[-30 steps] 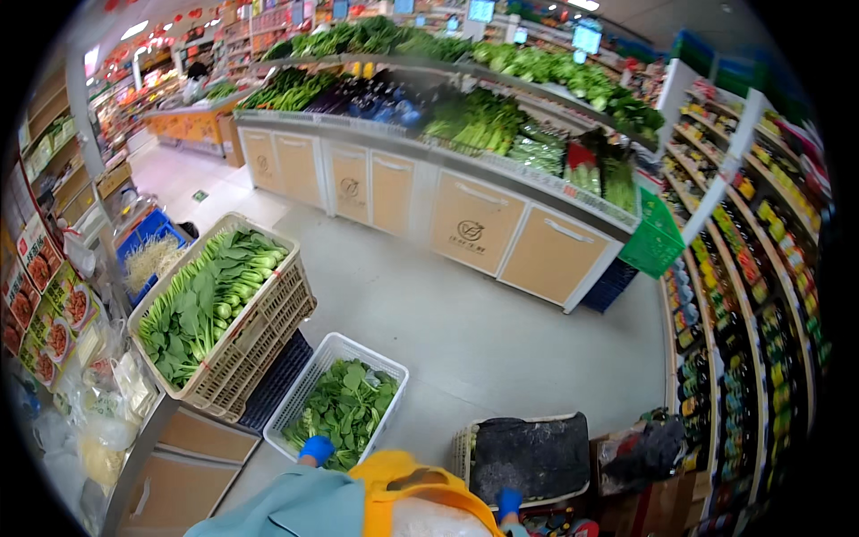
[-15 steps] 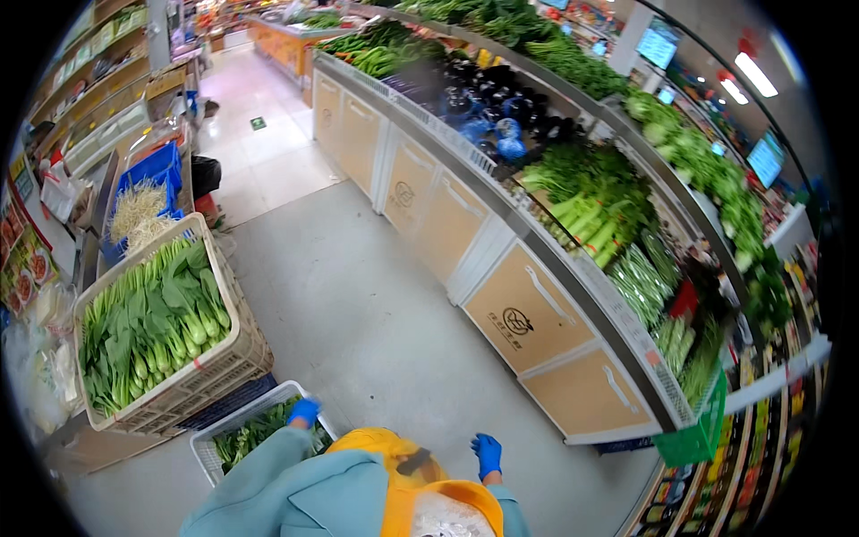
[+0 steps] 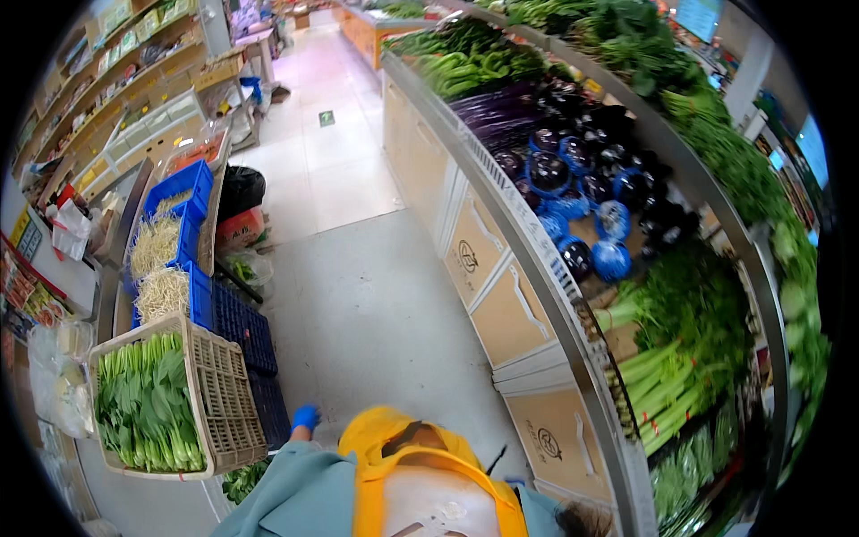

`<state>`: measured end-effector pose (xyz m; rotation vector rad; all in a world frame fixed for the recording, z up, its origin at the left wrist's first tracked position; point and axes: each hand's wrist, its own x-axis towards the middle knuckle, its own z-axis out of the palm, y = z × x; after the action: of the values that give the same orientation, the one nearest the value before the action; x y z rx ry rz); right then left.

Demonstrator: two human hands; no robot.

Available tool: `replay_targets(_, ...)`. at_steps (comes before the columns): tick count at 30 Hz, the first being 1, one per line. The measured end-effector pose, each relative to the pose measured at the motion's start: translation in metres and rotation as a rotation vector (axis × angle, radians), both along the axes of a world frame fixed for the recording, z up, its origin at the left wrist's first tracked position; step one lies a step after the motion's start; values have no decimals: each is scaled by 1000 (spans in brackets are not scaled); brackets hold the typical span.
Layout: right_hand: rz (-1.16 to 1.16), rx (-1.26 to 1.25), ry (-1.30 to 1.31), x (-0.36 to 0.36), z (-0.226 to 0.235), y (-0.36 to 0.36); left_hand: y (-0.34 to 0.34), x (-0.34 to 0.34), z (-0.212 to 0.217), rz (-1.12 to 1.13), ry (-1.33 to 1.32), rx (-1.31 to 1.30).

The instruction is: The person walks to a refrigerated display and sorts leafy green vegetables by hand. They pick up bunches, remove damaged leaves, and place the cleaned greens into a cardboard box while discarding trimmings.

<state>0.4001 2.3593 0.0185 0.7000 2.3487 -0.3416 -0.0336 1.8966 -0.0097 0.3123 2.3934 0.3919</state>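
My left hand (image 3: 306, 417), in a blue glove, hangs low over the grey floor beside the dark blue crates (image 3: 268, 407). Seen from above it is small and rounded, so its fingers cannot be made out; nothing shows hanging from it. Of my right hand, only a sliver of blue appears by the sleeve, its fingers hidden. Left of me a beige plastic crate (image 3: 224, 385) holds leafy green vegetables (image 3: 148, 403) with pale stalks. Below it, partly hidden by my sleeve, are more dark green leaves (image 3: 243, 483).
Blue bins (image 3: 199, 300) of bean sprouts (image 3: 164, 293) stand beyond the crate. On the right runs a long display counter (image 3: 501, 313) with eggplants (image 3: 573, 170), celery (image 3: 662, 385) and greens. Between them the grey floor (image 3: 367, 313) leads to pale tiles (image 3: 335, 170).
The view has moved forward and turned, bringing the counter and sprout bins closer. My left hand has left the low basket of leaves. My right hand has slipped almost out of sight.
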Motion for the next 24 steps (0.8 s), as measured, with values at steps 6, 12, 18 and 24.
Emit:
replay_targets(6, -599, -453, 572, -440, 3, 148, -95, -24, -10, 554, -381, -481)
replay_targets(12, -603, -806, 787, -773, 79, 161, 9, -247, -52, 492, -406, -383)
replay_targets(18, -702, -846, 756, -947, 129, 196, 240, -660, -56, 377, 18, 365)
replay_targets(24, -666, -693, 878, -1170, 141, 273, 462, -995, 145, 343, 170, 784)
